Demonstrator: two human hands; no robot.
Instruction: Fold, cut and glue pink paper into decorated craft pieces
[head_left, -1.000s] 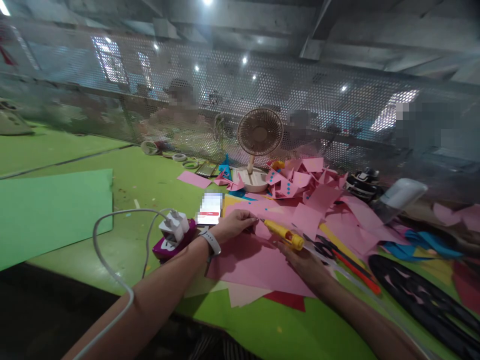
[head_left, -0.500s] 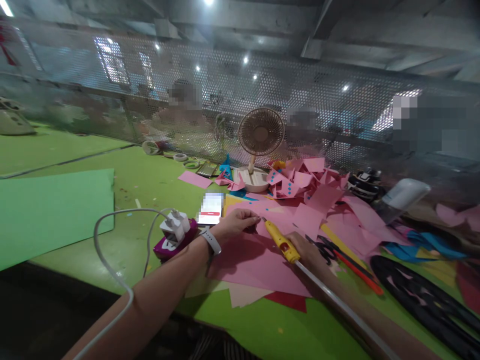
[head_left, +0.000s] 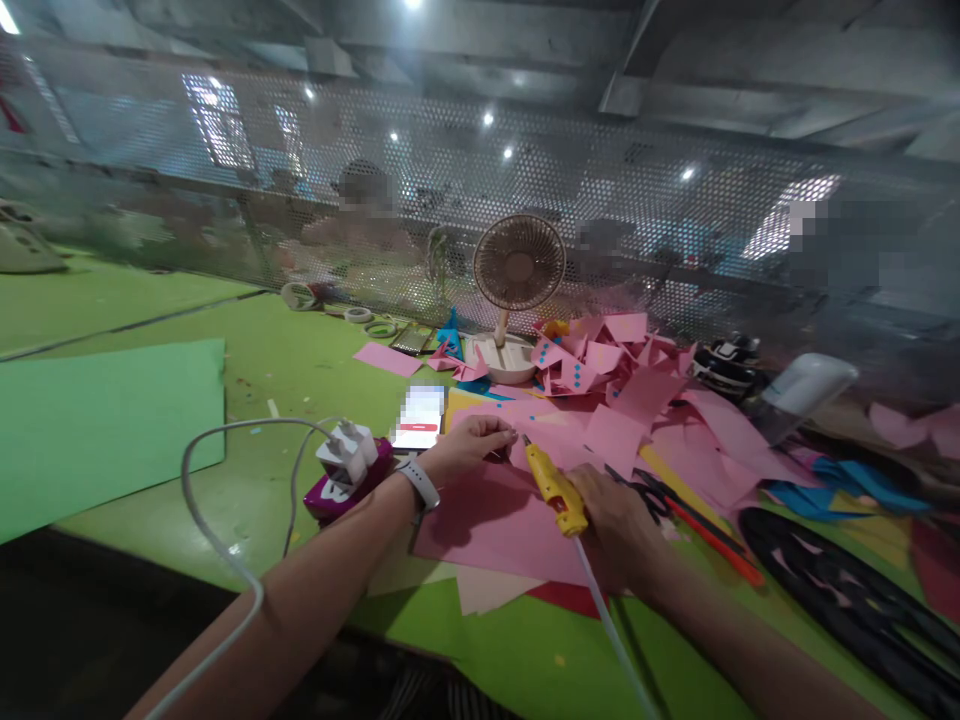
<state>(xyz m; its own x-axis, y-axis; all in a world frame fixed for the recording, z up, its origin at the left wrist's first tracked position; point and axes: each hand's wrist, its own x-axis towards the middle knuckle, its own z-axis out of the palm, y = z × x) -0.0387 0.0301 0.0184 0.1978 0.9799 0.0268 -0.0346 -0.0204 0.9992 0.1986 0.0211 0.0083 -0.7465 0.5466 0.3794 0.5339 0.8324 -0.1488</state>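
Observation:
My right hand [head_left: 616, 525] is closed round a yellow glue gun [head_left: 553, 489] with a glue stick [head_left: 604, 615] trailing from its back end. The gun's tip points up and left at a spot on the pink paper [head_left: 495, 515]. My left hand [head_left: 472, 447], with a white watch [head_left: 420, 483] on the wrist, pinches something small at the pink paper's far edge, close to the gun's tip. What it pinches is too small to name.
A phone [head_left: 420, 418] lies beside a purple socket block [head_left: 346, 476] with a white charger and cable [head_left: 210, 530]. A small fan [head_left: 517, 280] stands behind a heap of pink cut paper [head_left: 600, 370]. Scissors [head_left: 652, 492] lie right of my hand. Green card [head_left: 105, 420] lies left. People sit behind a mesh screen.
The glue gun has swung round: its back end and glue stick now point toward me, and my right hand has closed over the body. The left hand has stayed put.

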